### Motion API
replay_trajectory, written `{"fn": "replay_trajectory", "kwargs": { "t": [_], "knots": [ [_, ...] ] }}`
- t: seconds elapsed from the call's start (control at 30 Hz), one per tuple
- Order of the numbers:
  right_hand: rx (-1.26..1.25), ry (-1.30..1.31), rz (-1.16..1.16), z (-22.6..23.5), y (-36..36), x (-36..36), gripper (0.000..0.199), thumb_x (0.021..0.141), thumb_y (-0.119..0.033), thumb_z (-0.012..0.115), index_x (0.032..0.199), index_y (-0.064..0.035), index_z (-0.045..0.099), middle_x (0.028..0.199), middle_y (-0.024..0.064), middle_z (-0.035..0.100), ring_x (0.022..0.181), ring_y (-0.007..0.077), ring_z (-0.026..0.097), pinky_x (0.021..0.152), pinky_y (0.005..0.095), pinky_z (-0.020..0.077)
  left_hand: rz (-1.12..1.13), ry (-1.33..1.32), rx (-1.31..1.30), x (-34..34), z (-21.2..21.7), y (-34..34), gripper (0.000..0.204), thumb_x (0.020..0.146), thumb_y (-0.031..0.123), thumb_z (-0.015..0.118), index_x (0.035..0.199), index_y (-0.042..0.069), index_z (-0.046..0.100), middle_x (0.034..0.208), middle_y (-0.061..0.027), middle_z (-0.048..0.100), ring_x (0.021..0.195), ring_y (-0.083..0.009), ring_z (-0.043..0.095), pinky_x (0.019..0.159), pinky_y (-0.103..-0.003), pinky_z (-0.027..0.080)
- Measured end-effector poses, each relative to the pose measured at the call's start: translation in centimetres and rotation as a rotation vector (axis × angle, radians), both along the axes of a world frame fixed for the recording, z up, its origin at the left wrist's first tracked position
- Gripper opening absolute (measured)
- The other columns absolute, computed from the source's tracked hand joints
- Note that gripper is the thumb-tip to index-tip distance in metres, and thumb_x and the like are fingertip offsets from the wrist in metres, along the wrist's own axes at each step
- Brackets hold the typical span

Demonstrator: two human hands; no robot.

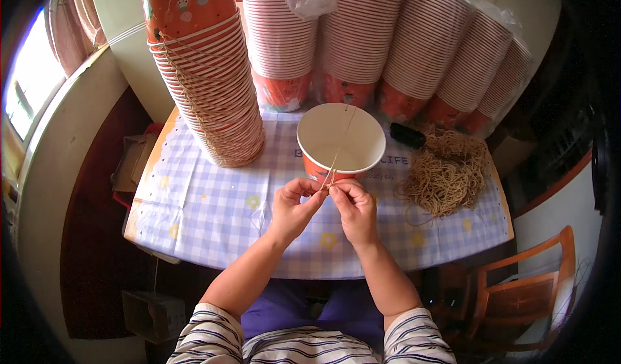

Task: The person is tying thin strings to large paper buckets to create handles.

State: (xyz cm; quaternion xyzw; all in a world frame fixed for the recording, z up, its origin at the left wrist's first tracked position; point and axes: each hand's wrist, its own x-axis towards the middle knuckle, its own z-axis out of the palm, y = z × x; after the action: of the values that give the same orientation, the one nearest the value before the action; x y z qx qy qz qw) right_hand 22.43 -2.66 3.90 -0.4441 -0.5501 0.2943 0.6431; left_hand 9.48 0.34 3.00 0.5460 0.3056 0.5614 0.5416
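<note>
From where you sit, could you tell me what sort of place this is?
Probably a home room used for piecework: tall stacks of paper bowls crowd a checked tablecloth, beside a heap of rubber bands and a wooden chair.

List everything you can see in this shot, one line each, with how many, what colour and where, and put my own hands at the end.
paper bowl: one, orange outside and white inside, upright on the table in front of the hands
string: one strand, tan, stretched across the bowl's mouth down to the fingers
banded stack of bowls: one tall stack, orange and white, strung with tan bands, back left of the table
plain stacks of bowls: about five, orange and white, some under clear plastic, along the back
pile of rubber bands: one, tan, right of the bowl
small black object: one, behind the pile
tablecloth: one, lilac and white check
wooden chair: one, brown, lower right
left hand: pinching the string
right hand: pinching the string
</note>
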Motion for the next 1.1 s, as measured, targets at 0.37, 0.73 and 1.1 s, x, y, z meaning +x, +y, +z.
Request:
{"fn": "replay_trajectory", "kwargs": {
  "t": [0.37,0.73,1.1],
  "knots": [
    [-0.197,0.167,0.090,0.5,-0.4,0.2,0.013,0.086,-0.010,0.060,0.086,0.0020,0.065,0.085,0.0035,0.063,0.078,0.0092,0.056,0.072,0.0236,0.0445,-0.146,-0.249,-0.208,-0.1,-0.3,0.2,0.011,0.080,-0.001,0.065,0.089,-0.001,0.059,0.086,-0.0054,0.064,0.077,-0.0092,0.059,0.070,-0.021,0.049],
    [-0.255,0.339,0.104,0.4,-0.3,0.2,0.014,0.087,-0.015,0.059,0.090,-0.0028,0.066,0.069,-0.0042,0.055,0.058,0.0032,0.042,0.053,0.0189,0.0332,-0.142,-0.253,-0.199,0.2,0.0,0.1,0.010,0.081,0.000,0.065,0.088,0.000,0.059,0.085,-0.0042,0.063,0.077,-0.0087,0.058,0.071,-0.021,0.048],
    [-0.174,0.214,0.083,-0.5,0.2,0.5,0.012,0.082,-0.014,0.065,0.085,-0.0018,0.063,0.072,-0.0030,0.059,0.059,0.0022,0.047,0.054,0.0186,0.0384,0.022,0.042,0.038,0.2,0.3,-0.2,0.009,0.079,-0.001,0.066,0.084,-0.001,0.059,0.082,-0.0038,0.063,0.077,-0.0089,0.057,0.071,-0.023,0.047]
  ]
}}
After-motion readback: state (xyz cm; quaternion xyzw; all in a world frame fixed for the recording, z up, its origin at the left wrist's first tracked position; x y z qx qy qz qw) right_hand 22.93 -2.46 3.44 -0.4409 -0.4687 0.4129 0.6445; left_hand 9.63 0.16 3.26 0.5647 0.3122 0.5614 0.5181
